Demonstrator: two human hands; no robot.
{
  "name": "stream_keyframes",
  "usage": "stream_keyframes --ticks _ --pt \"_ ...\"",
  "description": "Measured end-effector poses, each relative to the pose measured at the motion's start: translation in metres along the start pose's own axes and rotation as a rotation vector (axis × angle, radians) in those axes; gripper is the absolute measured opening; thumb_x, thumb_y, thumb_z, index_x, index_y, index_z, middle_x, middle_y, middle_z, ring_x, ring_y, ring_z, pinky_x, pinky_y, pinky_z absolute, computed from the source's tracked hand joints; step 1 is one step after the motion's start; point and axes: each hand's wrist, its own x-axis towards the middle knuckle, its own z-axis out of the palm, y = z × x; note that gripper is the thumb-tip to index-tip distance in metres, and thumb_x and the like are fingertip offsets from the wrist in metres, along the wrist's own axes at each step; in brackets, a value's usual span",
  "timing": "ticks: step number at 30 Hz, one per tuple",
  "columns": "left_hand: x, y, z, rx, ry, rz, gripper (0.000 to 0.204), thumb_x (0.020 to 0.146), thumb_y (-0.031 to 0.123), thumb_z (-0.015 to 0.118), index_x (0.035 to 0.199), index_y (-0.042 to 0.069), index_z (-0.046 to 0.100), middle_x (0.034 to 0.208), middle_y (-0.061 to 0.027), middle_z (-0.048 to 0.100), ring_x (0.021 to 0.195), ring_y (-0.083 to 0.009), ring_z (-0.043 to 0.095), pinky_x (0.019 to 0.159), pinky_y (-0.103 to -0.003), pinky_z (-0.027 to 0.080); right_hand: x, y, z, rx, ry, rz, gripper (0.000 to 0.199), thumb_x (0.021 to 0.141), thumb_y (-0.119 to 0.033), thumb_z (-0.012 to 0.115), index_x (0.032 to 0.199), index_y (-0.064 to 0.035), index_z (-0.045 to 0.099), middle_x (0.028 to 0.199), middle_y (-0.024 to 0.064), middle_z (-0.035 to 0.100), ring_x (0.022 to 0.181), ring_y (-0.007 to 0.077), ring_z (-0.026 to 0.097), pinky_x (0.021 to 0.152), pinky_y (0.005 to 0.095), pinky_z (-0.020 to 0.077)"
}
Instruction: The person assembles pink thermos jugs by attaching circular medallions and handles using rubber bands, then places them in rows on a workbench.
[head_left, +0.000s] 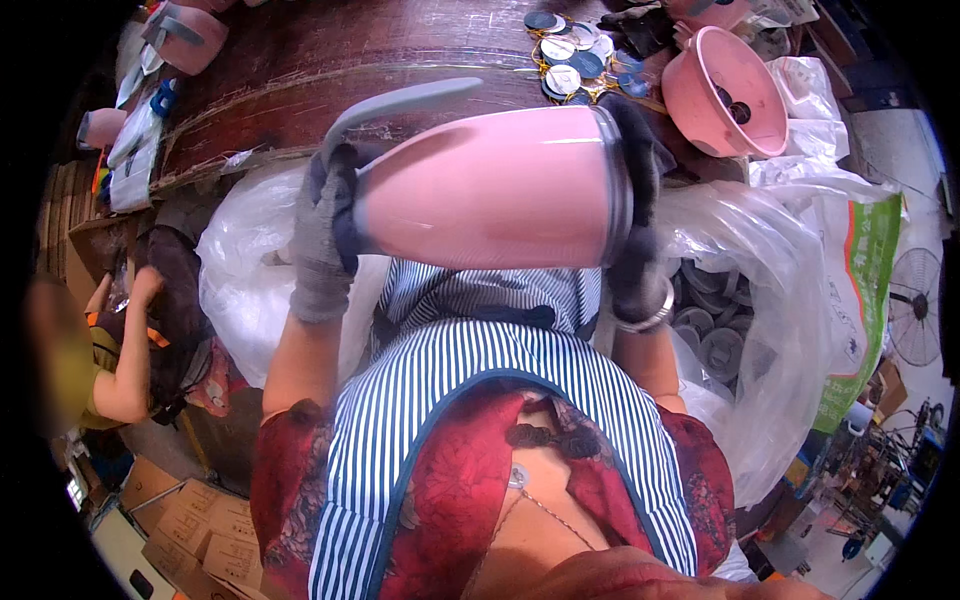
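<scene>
Lying crosswise between both gloved hands, the pink jug [490,185] has its long axis running left to right, narrow base at the left hand [322,235], wide rim at the right hand [636,215], grey handle [400,103] on top. Each hand is closed around its end. Beyond the right hand, round lids [572,55] and a pink bowl [722,92] sit on the dark worktop [300,70]; a clear bag of discs [715,335] lies just below it
</scene>
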Motion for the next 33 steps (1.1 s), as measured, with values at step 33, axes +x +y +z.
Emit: stream_keyframes --ticks 33 --pt "-0.007 0.086 0.013 0.679 -0.310 1.005 0.034 0.079 0.019 0.068 0.111 0.008 0.063 0.117 -0.0108 0.063 0.105 -0.0275 0.062 0.093 -0.047 0.049 -0.065 0.096 -0.014 -0.136 -0.048 0.334 0.058 0.099 -0.047 0.044 0.138 -0.0036 0.046 0.133 0.0172 0.056 0.123 0.0294 0.055 0.108 0.0450 0.0385"
